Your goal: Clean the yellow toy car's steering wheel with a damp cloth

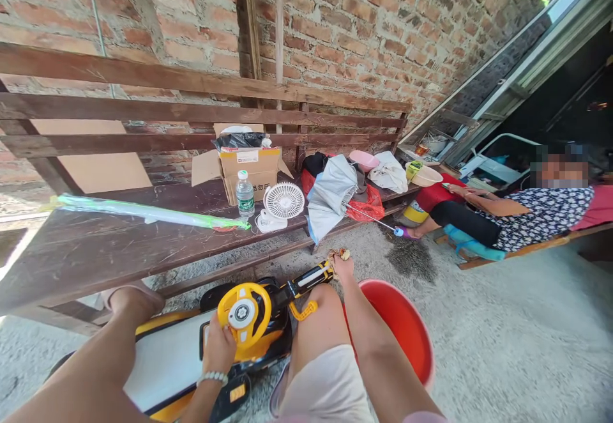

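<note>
Brick wall behind a slatted wooden worktop, concrete floor below, with a cardboard box, white desk fan and grey umbrella on the planks. Left hand bent inward, closed around the rim of a yellow plastic steering wheel on a yellow-and-black toy ride-on car, its column running up and right toward the knee. Right hand reaches forward past the knee, fingers pinching a small crumpled brownish scrap just beside the column's tip, red plastic basin behind the leg.
</note>
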Action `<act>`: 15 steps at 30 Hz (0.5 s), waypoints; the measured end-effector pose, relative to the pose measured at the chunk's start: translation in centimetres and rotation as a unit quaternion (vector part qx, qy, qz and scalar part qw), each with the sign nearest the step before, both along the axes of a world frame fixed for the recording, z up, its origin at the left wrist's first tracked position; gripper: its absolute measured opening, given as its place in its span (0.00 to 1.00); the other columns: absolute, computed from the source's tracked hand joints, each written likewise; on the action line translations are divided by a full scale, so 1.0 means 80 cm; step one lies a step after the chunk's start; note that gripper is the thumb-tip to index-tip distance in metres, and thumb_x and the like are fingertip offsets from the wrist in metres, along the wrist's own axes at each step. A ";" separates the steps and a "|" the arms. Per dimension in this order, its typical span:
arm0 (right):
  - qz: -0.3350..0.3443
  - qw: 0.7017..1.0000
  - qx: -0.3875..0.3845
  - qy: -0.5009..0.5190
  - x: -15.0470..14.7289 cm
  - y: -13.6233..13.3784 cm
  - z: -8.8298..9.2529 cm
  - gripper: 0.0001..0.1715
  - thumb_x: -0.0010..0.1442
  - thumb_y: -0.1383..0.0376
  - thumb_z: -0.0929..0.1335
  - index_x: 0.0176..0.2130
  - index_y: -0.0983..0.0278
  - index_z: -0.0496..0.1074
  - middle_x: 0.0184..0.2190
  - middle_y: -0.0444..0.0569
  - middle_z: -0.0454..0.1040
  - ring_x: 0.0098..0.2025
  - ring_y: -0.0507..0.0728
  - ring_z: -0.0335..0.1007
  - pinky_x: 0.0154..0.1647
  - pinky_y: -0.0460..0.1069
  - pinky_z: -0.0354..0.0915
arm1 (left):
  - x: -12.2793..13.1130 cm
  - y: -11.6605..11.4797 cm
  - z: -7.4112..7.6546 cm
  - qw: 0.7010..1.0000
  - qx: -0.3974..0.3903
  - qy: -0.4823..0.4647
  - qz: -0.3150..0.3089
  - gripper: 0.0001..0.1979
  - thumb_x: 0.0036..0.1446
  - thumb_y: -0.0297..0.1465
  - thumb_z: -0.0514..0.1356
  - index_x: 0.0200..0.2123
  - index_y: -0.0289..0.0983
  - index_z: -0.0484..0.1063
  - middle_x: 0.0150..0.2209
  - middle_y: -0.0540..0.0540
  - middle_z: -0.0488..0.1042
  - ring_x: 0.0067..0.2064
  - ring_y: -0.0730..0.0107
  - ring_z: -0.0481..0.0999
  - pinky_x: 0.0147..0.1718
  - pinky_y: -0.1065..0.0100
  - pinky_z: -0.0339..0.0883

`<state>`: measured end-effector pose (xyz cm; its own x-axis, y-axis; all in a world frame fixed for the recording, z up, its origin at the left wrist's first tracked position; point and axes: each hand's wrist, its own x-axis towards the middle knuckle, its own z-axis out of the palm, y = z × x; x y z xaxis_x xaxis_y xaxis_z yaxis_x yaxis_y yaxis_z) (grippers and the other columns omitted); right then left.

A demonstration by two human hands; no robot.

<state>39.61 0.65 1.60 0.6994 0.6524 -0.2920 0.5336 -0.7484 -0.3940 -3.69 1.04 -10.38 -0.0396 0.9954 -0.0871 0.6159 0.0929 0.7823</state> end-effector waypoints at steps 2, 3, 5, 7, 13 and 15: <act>-0.015 1.000 -0.012 -0.010 -0.015 -0.004 -0.001 0.31 0.72 0.53 0.69 0.66 0.65 0.77 0.62 0.71 0.80 0.63 0.74 0.82 0.59 0.61 0.77 | 0.005 -0.002 0.000 1.000 -0.001 -0.004 0.007 0.28 0.66 0.31 0.52 0.67 0.31 0.69 0.54 0.32 0.81 0.57 0.46 0.83 0.60 0.46 0.79; -0.011 1.000 -0.015 -0.024 -0.023 -0.007 -0.002 0.31 0.71 0.55 0.70 0.68 0.64 0.76 0.67 0.70 0.76 0.70 0.75 0.75 0.66 0.63 0.74 | 0.007 -0.002 0.001 1.000 -0.002 -0.006 0.012 0.28 0.66 0.30 0.52 0.68 0.31 0.69 0.53 0.32 0.81 0.57 0.45 0.83 0.61 0.46 0.79; 0.022 0.998 -0.023 -0.057 -0.039 -0.014 -0.004 0.32 0.69 0.60 0.71 0.70 0.63 0.74 0.76 0.67 0.67 0.80 0.74 0.61 0.76 0.64 0.64 | 0.010 -0.002 0.003 1.000 -0.010 -0.010 0.022 0.28 0.66 0.30 0.53 0.68 0.32 0.69 0.53 0.33 0.81 0.58 0.45 0.82 0.61 0.45 0.78; 0.073 0.994 -0.029 -0.075 -0.055 -0.021 -0.008 0.34 0.69 0.64 0.70 0.71 0.63 0.73 0.79 0.64 0.63 0.82 0.72 0.56 0.80 0.63 0.58 | 0.012 -0.002 0.007 0.999 -0.017 -0.016 0.032 0.29 0.64 0.29 0.54 0.67 0.33 0.70 0.53 0.33 0.82 0.58 0.45 0.83 0.62 0.46 0.78; 0.260 0.964 0.051 -0.037 -0.109 -0.035 -0.018 0.34 0.62 0.70 0.72 0.67 0.63 0.77 0.70 0.60 0.77 0.74 0.68 0.68 0.81 0.61 0.57 | 0.013 -0.001 0.018 0.998 -0.025 -0.038 0.034 0.29 0.63 0.28 0.55 0.67 0.30 0.70 0.54 0.31 0.82 0.58 0.41 0.83 0.64 0.41 0.76; 0.311 0.947 0.076 -0.011 -0.121 -0.035 -0.018 0.33 0.61 0.71 0.72 0.64 0.64 0.79 0.67 0.60 0.79 0.73 0.67 0.70 0.81 0.59 0.58 | 0.011 0.000 0.016 0.999 -0.032 -0.028 0.032 0.30 0.64 0.28 0.55 0.68 0.29 0.68 0.55 0.30 0.81 0.59 0.41 0.82 0.64 0.41 0.76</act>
